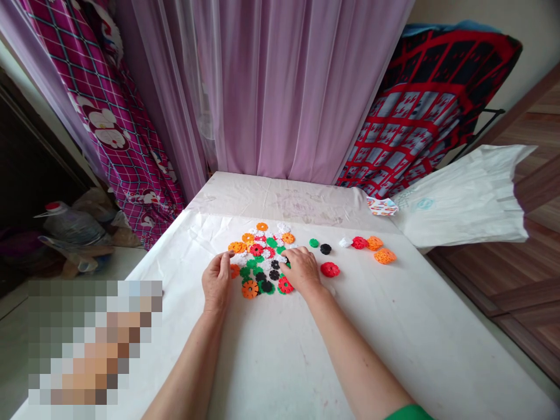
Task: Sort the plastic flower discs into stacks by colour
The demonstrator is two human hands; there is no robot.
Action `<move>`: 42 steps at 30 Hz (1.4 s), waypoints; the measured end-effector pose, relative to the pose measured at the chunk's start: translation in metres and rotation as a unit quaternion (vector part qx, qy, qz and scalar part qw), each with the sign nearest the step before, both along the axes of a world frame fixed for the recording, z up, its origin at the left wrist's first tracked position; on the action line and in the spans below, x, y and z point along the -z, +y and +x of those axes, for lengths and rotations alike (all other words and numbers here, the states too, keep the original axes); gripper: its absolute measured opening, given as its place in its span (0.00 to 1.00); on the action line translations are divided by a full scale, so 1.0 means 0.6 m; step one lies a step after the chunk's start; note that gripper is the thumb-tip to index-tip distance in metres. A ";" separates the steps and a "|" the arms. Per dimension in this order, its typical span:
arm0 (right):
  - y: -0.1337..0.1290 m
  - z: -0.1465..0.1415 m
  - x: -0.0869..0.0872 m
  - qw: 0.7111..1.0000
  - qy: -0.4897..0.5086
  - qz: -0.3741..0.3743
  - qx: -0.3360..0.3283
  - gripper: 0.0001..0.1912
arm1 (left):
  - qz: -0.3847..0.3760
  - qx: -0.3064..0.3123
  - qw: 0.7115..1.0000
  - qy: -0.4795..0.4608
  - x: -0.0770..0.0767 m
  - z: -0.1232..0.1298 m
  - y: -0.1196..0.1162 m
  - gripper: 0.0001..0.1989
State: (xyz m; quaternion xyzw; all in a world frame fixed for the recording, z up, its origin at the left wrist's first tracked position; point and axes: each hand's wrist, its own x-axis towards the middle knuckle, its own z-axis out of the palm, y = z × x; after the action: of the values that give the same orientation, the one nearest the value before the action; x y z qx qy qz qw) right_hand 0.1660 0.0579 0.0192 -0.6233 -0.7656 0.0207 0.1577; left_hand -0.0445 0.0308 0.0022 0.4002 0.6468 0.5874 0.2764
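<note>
A loose pile of notched, flower-shaped plastic discs in orange, red, green, black and white (257,249) lies on the white-covered table (271,361). At the pile's left edge is my left hand (217,283), its fingers loosely curved and thumb apart, beside an orange disc (235,271). I see nothing held in it. My right hand (301,269) reaches over the right side, fingertips bent down onto a white disc (283,260). A red disc (286,284) lies just below those fingers. The right palm and some fingertips are hidden from view.
Right of the pile sit small stacks: green (314,242), black (325,249), white (345,242), red (359,242), orange (385,256) and a larger red one (329,269). A white plastic bag (468,198) hangs over the right edge. Purple curtains (280,87) border the far side.
</note>
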 end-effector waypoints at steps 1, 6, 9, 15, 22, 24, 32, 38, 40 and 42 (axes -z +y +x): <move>0.002 -0.004 0.000 1.000 -0.001 -0.008 0.002 0.10 | 0.000 0.000 1.000 0.001 0.000 0.000 0.000 0.18; 0.012 -0.012 0.002 1.000 0.004 -0.021 0.014 0.11 | -0.007 -0.005 1.000 -0.002 0.002 0.001 0.001 0.19; 0.005 -0.006 0.004 1.000 0.026 0.008 0.012 0.10 | -0.010 -0.004 1.000 -0.004 0.001 0.001 0.001 0.19; -0.054 0.086 0.022 0.983 0.117 0.143 0.019 0.07 | -0.007 -0.003 1.000 0.000 -0.005 0.000 -0.001 0.17; -0.130 0.200 0.049 0.968 0.116 0.211 0.068 0.07 | -0.004 0.002 1.000 0.013 0.003 -0.001 0.000 0.19; -0.137 0.198 0.051 0.971 0.104 0.207 0.052 0.06 | -0.007 -0.004 1.000 0.016 0.001 -0.001 -0.001 0.19; -0.139 0.179 0.054 0.980 0.075 0.178 0.038 0.06 | -0.012 -0.010 1.000 0.025 -0.007 -0.001 -0.001 0.19; -0.141 0.180 0.051 0.981 0.075 0.177 0.031 0.07 | -0.024 -0.010 0.999 0.019 -0.011 0.001 -0.003 0.19; -0.142 0.182 0.049 0.978 0.089 0.184 0.028 0.08 | -0.023 -0.006 1.000 0.016 -0.011 0.000 -0.003 0.19; -0.138 0.183 0.045 0.976 0.100 0.193 0.032 0.09 | -0.021 -0.007 1.000 0.015 -0.011 0.000 -0.003 0.19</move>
State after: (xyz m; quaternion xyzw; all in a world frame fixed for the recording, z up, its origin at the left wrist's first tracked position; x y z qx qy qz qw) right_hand 0.2759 -0.0249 -0.0080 -0.6002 -0.7151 -0.0705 0.3514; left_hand -0.0444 0.0289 0.0088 0.3987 0.6658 0.5694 0.2713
